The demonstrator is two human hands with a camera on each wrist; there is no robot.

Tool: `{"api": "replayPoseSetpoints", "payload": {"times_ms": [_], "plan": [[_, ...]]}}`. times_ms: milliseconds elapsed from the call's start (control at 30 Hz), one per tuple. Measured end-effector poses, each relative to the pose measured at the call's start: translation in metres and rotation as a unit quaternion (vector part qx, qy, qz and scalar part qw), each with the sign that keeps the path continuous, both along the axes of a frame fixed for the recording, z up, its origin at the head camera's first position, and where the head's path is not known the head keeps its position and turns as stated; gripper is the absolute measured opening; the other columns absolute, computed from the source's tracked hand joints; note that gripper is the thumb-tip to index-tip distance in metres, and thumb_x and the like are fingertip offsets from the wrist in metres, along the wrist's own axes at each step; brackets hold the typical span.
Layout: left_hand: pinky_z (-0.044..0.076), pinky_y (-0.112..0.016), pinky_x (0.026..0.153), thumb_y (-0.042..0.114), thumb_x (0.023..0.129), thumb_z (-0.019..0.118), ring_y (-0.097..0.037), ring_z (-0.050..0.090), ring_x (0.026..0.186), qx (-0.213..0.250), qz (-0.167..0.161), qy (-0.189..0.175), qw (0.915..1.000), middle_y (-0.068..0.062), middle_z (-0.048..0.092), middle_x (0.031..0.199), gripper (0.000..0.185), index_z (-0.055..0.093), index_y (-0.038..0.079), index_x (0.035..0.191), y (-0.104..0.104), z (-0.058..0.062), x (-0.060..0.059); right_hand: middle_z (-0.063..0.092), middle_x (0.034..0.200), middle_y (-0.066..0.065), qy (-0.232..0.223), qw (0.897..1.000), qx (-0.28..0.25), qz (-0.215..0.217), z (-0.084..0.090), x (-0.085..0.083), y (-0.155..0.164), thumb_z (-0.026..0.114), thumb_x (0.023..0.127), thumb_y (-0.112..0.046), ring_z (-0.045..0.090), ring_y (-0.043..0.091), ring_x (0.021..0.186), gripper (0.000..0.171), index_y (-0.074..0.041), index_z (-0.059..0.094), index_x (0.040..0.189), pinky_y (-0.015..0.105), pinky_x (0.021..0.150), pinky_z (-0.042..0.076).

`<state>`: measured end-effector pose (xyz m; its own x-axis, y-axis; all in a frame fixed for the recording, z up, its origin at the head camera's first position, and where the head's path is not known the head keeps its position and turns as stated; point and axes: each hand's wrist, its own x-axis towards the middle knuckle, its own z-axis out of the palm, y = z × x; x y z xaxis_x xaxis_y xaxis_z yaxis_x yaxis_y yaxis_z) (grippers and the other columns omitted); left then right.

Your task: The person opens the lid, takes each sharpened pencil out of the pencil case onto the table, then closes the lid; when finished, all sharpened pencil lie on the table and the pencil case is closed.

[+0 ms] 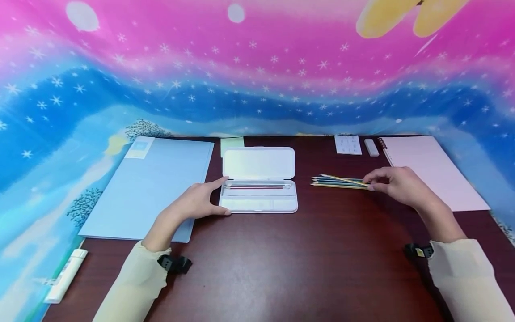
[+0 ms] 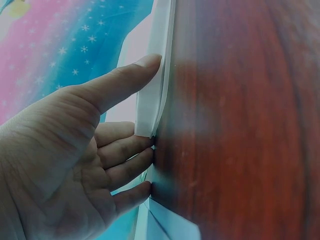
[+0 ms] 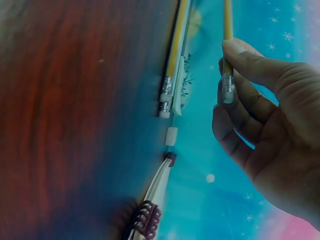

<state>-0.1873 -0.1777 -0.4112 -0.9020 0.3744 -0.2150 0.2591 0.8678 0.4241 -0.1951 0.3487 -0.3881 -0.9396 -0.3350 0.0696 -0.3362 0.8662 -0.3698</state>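
An open white pencil case (image 1: 259,203) lies at the middle of the dark wooden table (image 1: 314,259), with a few pencils (image 1: 257,186) in its tray. My left hand (image 1: 219,197) rests against the case's left end, thumb on the far corner and fingertips at the near corner; in the left wrist view the left hand (image 2: 142,102) has fairly straight fingers against the case (image 2: 150,90). To the right lies a small bundle of pencils (image 1: 335,183) (image 3: 172,70). My right hand (image 1: 368,184) (image 3: 227,75) pinches one yellow pencil (image 1: 342,179) (image 3: 227,25) near its eraser end, raised off the others.
A light blue folder (image 1: 157,188) lies left of the case, partly under my left wrist. A pink spiral notebook (image 1: 430,170) lies at the right, with a white eraser (image 1: 371,147) and a small printed card (image 1: 348,144) behind the pencils. A white tube (image 1: 66,275) lies at the front left edge.
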Motion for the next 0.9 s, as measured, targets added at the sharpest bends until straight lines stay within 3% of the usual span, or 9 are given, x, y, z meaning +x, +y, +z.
{"api": "replayPoseSetpoints", "payload": {"times_ms": [167, 333, 633, 900], "plan": [[0.045, -0.055, 0.107, 0.054, 0.080, 0.081, -0.037, 0.054, 0.135, 0.000, 0.001, -0.002, 1.0000, -0.017, 0.052, 0.152, 0.102, 0.030, 0.018, 0.161, 0.000, 0.001, 0.000, 0.078, 0.095, -0.004, 0.013, 1.000, 0.006, 0.016, -0.005, -0.001, 0.001, 0.078, 0.088, -0.008, 0.066, 0.006, 0.084, 0.017, -0.023, 0.081, 0.097, 0.027, 0.075, 0.053], [0.045, -0.055, 0.107, 0.054, 0.080, 0.081, -0.037, 0.053, 0.135, -0.001, 0.003, -0.003, 1.0000, -0.017, 0.052, 0.152, 0.102, 0.030, 0.019, 0.161, 0.000, 0.001, 0.000, 0.078, 0.097, 0.000, -0.016, 1.000, 0.013, 0.021, -0.008, -0.003, 0.000, 0.075, 0.091, -0.009, 0.067, 0.015, 0.086, 0.016, -0.020, 0.081, 0.100, 0.031, 0.074, 0.053], [0.045, -0.055, 0.108, 0.053, 0.080, 0.081, -0.037, 0.053, 0.135, 0.000, 0.002, -0.003, 1.0000, -0.017, 0.052, 0.152, 0.102, 0.030, 0.018, 0.161, -0.001, 0.000, 0.001, 0.077, 0.099, -0.001, -0.033, 0.998, 0.029, 0.041, -0.015, -0.009, -0.008, 0.074, 0.090, -0.007, 0.066, 0.015, 0.087, 0.017, -0.022, 0.080, 0.096, 0.036, 0.076, 0.053], [0.045, -0.054, 0.107, 0.054, 0.080, 0.081, -0.036, 0.054, 0.135, 0.001, -0.002, -0.002, 1.0000, -0.016, 0.052, 0.152, 0.102, 0.030, 0.019, 0.161, -0.001, 0.000, 0.000, 0.077, 0.095, -0.004, -0.006, 0.997, 0.042, 0.058, -0.017, -0.015, -0.012, 0.077, 0.088, -0.008, 0.067, 0.014, 0.084, 0.016, -0.023, 0.080, 0.092, 0.039, 0.075, 0.053]]}}
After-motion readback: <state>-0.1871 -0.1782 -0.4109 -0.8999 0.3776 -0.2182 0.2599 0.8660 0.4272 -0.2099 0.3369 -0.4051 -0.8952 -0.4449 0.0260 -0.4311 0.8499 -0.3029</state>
